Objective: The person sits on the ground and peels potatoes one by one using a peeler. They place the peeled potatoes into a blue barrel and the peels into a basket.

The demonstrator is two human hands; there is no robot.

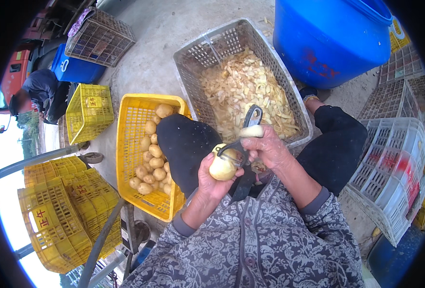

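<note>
In my left hand (216, 176) rests a partly peeled potato (222, 169), pale over most of its surface with some brownish skin near the blade. My right hand (268, 147) grips a dark-handled peeler (252, 117), whose head lies against the potato. Pale wrapping surrounds part of the handle. Beyond my hands, a grey plastic crate (298, 108) holds a heap of potato peelings (248, 82). Beside my left knee, a yellow plastic crate (129, 118) contains unpeeled potatoes (154, 162).
A large blue tub (331, 39) stands at upper right. White crates (396, 162) are on the right, and yellow crates (54, 223) are stacked at lower left near metal bars (100, 244). Another person (39, 90) bends beside a yellow crate (90, 111).
</note>
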